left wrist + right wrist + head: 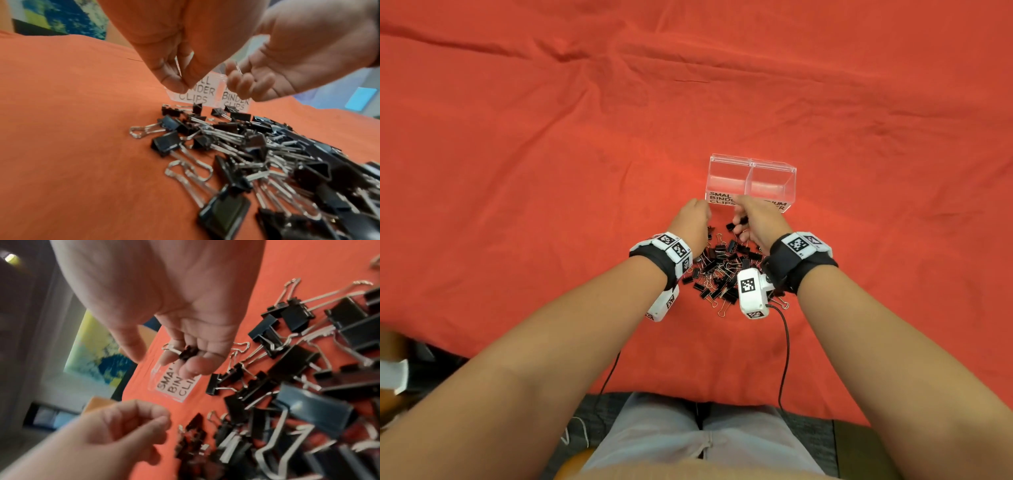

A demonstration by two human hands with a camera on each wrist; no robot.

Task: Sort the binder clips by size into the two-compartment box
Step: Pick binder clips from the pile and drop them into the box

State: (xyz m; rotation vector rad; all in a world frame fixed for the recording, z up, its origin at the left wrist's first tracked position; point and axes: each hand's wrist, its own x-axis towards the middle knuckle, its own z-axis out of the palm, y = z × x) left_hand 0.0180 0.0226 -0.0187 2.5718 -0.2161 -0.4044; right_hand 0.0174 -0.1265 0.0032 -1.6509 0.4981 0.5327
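Clips (726, 270) are heaped just before the box (751, 181). One small clip (188, 352) is held in the curled right hand (758, 219); the left hand (693, 219) is pinched, contents unclear.

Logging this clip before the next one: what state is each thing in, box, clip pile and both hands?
Two-compartment box: open-topped, upright, both compartments look empty.
Pile of binder clips: unsorted, loose on the red cloth, in front of the box.
Right hand: fingers curled, holding a small binder clip above the pile.
Left hand: fingertips pinched together; whether they hold a clip cannot be told.
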